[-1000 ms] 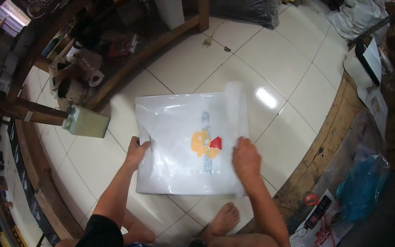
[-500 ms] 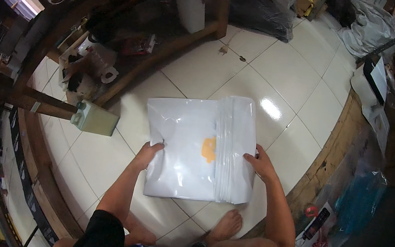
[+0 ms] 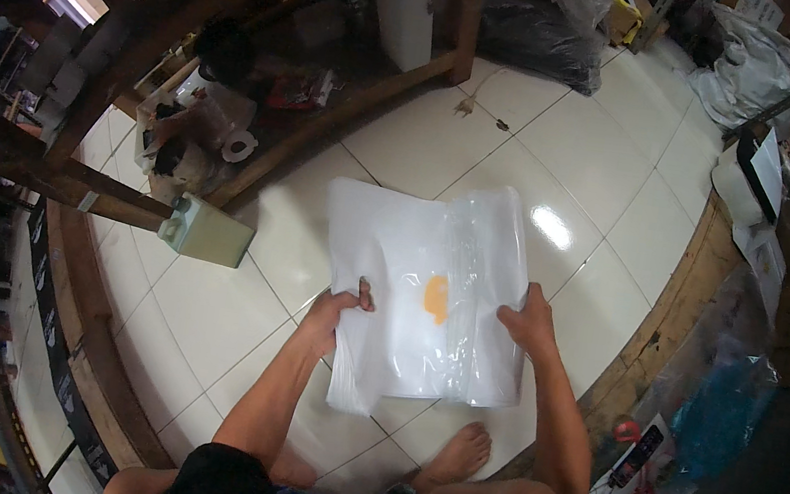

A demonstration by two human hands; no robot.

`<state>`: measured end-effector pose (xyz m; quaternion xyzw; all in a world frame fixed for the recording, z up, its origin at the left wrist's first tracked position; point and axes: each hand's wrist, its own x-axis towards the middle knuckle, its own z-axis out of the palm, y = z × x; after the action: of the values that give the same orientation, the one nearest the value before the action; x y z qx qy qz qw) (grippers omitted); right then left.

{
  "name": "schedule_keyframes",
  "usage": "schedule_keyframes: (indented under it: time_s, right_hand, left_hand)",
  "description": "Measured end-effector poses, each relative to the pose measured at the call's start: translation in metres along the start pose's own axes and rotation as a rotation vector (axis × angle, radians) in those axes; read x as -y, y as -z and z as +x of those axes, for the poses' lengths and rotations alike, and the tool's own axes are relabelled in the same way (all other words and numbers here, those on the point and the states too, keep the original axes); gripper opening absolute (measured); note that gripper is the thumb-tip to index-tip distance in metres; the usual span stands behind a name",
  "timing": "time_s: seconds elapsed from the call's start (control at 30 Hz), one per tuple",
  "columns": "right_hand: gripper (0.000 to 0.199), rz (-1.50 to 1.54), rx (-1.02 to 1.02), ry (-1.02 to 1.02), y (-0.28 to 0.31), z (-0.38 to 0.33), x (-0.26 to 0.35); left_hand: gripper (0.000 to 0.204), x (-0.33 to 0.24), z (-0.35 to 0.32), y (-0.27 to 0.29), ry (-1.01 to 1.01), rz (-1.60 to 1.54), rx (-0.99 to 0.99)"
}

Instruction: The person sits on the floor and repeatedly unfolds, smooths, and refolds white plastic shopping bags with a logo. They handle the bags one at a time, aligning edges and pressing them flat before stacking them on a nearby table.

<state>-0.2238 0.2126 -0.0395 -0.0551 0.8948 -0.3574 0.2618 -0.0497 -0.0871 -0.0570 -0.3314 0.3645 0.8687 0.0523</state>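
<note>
A stack of white plastic bags [image 3: 391, 348], glossy and with an orange print near its middle, is held between my hands over the tiled floor. On its left edge, my left hand [image 3: 335, 317] is closed, with fingertips showing above the sheet and the plastic bending up around it. My right hand [image 3: 527, 324] pinches the right edge, thumb on top and fingers mostly hidden underneath. A clear, creased band runs down the stack's right part. The lower left corner hangs in a fold toward me.
A pale jerrycan [image 3: 207, 231] stands at left beside a wooden shelf [image 3: 354, 105] full of clutter. A dark plastic-wrapped bundle [image 3: 544, 46] lies at the back. Along the right runs a wooden board [image 3: 638, 352], with a black handheld device [image 3: 636, 458] and clear plastic beside it.
The left side of the stack has folded and curled inward as my left hand moved right and gripped it. My right hand keeps its hold. The whole view has shifted slightly.
</note>
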Motion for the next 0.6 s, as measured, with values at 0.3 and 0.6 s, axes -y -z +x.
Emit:
schedule_keyframes:
  time_s: [0.3, 0.6]
  right_hand:
    - [0.057, -0.616, 0.147, 0.624, -0.103, -0.062, 0.068]
    - [0.083, -0.029, 0.265, 0.147, -0.084, -0.005, 0.017]
  left_hand:
    - [0.013, 0.044, -0.033, -0.058, -0.035, -0.277, -0.190]
    - [0.018, 0.058, -0.046, -0.025, -0.069, -0.147, -0.376]
